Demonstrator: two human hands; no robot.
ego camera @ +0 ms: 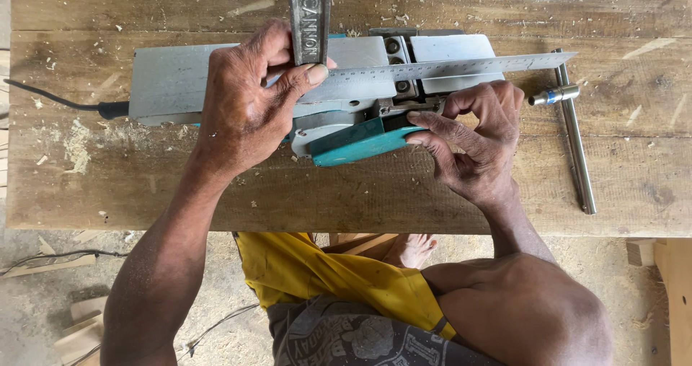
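A: Where does the electric planer lie on the table?

B: Upside down near the middle, sole up; its long axis runs from nine o'clock to three o'clock, the power cord leaving at nine, the teal housing turned to six, toward the person.

A: And the hands?

B: Both are on it; the left hand presses the steel ruler flat on the sole, thumb on the ruler beside a wrench that comes in from twelve; the ruler runs along the planer, its free end toward three.

A: The right one?

B: The right hand pinches the housing edge below the cutter drum and lies nearer to it; a T-handled socket key rests apart at three, shaft pointing twelve to six.
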